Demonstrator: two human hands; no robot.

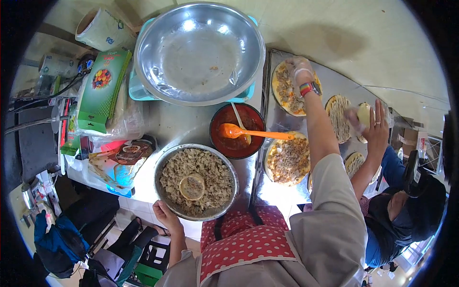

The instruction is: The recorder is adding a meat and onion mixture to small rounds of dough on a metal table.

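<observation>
My right hand (300, 68), in a clear plastic glove, is over a round flat dough base (291, 95) topped with crumbled filling; whether its fingers hold any topping is unclear. My left hand (166, 215) is bent beside the rim of a steel bowl (233, 199) of crumbled filling (211, 168); its grip is hard to make out. A small round cup (192, 187) sits in that filling. A second topped base (288, 159) lies nearer me. Left of it stands a dark bowl of red sauce (229, 145) with an orange spoon (261, 134) and a pale-handled spoon (237, 113).
A large steel basin (200, 53) rests on a turquoise tray. Packets and a green box (104, 88) lie at left. A co-worker's hands (376, 125) are over sauce-striped rounds (338, 118) at right. Another person's legs show at lower left.
</observation>
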